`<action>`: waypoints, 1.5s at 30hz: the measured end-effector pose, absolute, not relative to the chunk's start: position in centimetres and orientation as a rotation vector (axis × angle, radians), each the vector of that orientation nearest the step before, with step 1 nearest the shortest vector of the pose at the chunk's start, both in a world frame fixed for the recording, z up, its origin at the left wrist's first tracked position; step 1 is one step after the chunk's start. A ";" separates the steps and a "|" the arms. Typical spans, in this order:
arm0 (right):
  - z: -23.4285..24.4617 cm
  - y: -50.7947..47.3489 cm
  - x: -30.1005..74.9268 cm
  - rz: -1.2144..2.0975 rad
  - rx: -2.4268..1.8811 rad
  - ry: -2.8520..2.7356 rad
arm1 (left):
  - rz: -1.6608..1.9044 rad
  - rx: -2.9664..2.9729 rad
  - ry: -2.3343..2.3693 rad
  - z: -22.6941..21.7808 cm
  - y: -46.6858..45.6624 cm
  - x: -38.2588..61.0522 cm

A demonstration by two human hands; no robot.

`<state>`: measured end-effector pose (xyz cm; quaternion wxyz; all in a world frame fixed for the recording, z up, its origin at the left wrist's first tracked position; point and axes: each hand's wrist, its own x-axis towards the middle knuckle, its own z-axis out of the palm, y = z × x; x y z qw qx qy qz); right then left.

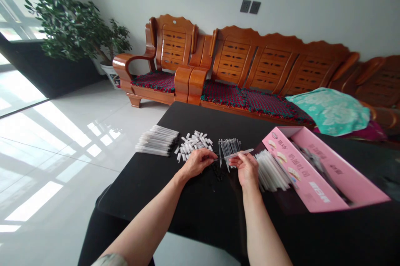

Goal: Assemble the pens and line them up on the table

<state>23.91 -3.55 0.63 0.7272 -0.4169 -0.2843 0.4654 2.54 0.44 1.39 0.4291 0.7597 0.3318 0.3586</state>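
My right hand (248, 169) pinches a translucent white pen barrel (235, 155), its far end pointing up to the right. At the barrel's left end, a thin dark part runs to my left hand (199, 162), whose fingertips are closed on it; I cannot tell whether it is a refill or a tip. Behind and between the hands lie many pen refills (229, 146). White pen caps (195, 142) form a loose pile just beyond my left hand. Small black pieces (218, 171) are scattered below the hands. Beside my right hand lies a stack of translucent barrels (270, 170).
Capped pens (158, 140) lie in a row at the left of the black table (193, 199). A pink open box (312, 174) with dark contents stands on the right. Beyond are a wooden sofa (256, 62), a teal cloth (331, 110) and a potted plant (78, 28).
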 end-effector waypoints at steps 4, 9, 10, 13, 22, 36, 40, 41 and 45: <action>0.5 -3.6 23.7 1.095 -0.937 -0.660 | 0.910 1.667 0.678 1.4 0.0 3.1; 0.3 -3.7 23.9 1.227 -0.907 -0.624 | 0.965 1.571 0.613 1.6 -0.2 3.4; 0.2 -3.7 24.2 1.237 -0.887 -0.573 | 0.994 1.575 0.653 1.6 -0.1 3.3; 0.2 -3.5 25.2 1.210 -0.812 -0.378 | 1.096 1.646 0.820 1.3 0.4 2.7; 0.1 -3.5 25.6 1.196 -0.785 -0.351 | 0.838 2.224 0.871 1.2 -0.3 3.3; -0.2 -3.3 25.3 1.203 -0.775 -0.360 | 0.604 2.581 0.812 1.0 -2.5 7.1; -0.2 -3.4 25.2 1.216 -0.780 -0.334 | 0.654 2.529 0.851 1.1 -2.5 6.9; -0.2 -3.4 25.2 1.221 -0.780 -0.324 | 0.686 2.491 0.864 1.2 -2.5 6.8; -0.1 -3.4 25.1 1.229 -0.780 -0.328 | 0.897 2.129 0.910 1.4 -1.9 6.2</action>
